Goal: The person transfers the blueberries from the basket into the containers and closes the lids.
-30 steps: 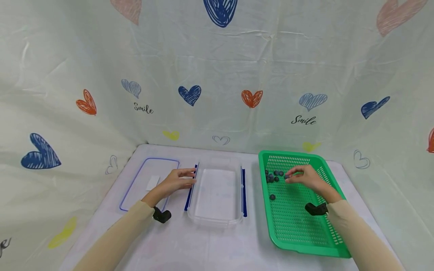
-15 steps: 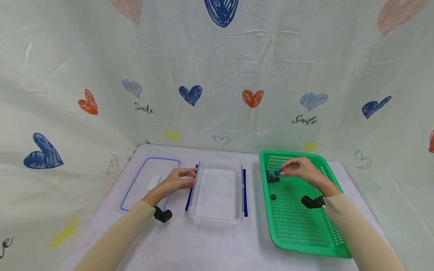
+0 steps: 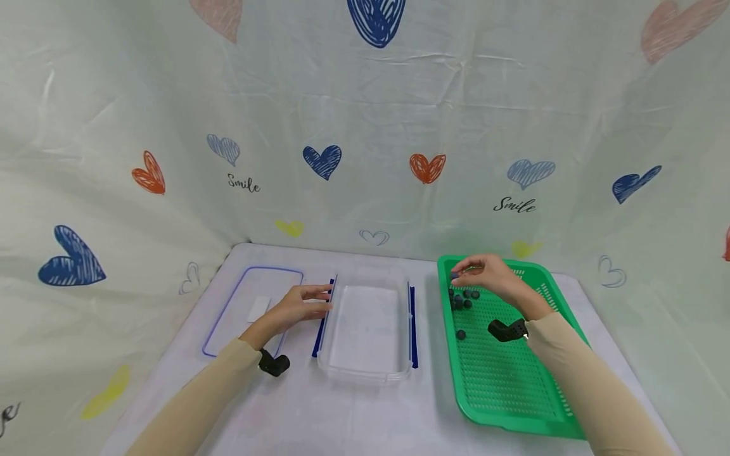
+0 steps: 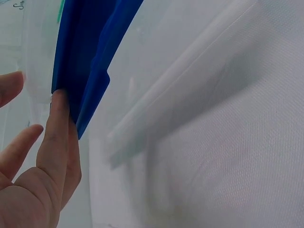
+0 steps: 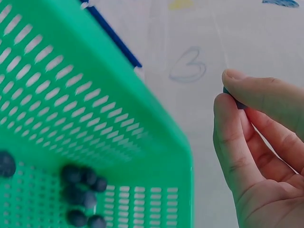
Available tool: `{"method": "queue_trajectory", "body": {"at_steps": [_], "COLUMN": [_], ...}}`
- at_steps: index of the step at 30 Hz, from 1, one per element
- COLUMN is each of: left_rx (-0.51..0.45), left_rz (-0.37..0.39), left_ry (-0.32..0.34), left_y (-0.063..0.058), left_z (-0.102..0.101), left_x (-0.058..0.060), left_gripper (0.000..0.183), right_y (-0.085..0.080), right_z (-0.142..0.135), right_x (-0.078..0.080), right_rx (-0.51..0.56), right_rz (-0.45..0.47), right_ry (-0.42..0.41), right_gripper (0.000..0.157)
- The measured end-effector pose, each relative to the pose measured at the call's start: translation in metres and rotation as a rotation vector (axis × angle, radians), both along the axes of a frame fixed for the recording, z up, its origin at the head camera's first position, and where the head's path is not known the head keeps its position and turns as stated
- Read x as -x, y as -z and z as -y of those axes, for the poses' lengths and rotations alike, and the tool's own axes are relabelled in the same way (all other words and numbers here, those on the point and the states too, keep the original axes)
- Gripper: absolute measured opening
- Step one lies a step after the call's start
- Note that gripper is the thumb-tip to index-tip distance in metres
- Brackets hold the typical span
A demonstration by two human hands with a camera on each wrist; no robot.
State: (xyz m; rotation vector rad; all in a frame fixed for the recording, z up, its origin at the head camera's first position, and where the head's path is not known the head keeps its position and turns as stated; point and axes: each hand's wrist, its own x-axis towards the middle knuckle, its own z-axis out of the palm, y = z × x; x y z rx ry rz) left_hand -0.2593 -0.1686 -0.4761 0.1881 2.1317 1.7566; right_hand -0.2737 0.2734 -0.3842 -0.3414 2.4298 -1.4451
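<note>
My right hand [image 3: 495, 277] pinches a blueberry [image 5: 236, 98] between thumb and fingertips, above the far left corner of a green basket [image 3: 450, 373]. Several more blueberries [image 3: 459, 303] lie inside that basket along its left side, most of them clustered; one [image 3: 461, 334] sits nearer on its own. My left hand [image 3: 298, 308] is at the left side of a clear plastic container [image 3: 372, 329], fingers extended. In the left wrist view its fingertips touch the container's blue locking flap [image 4: 88, 47], which hangs folded outward.
A clear lid [image 3: 230, 316] with a blue seal lies flat on the left of the white table, partly behind the left hand, with a white rectangle [image 3: 258, 308] on it. A second blue flap [image 3: 413, 326] hangs on the container's right. A heart-printed sheet [image 3: 376, 196] rises behind the table.
The right hand has lifted the blueberry and moved left and away, from inside the basket to above its far left corner. The left hand stays at the container's side.
</note>
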Motion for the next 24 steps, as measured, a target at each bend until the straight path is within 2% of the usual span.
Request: {"method": "queue_trajectory", "body": {"at_steps": [14, 24], "left_rx": [-0.048, -0.044], "left_rz": [0.018, 0.021], "left_ry": [0.014, -0.004], "left_y": [-0.002, -0.003], "left_z": [-0.001, 0.000], "left_x": [-0.001, -0.003], "left_gripper": [0.060, 0.060], "right_y": [0.002, 0.004], "right_z": [0.058, 0.100], "right_x": [0.021, 0.028], "right_rx": [0.043, 0.015], "right_rz": [-0.042, -0.050], "right_ry": [-0.023, -0.028], "right_gripper": [0.030, 0.027]}}
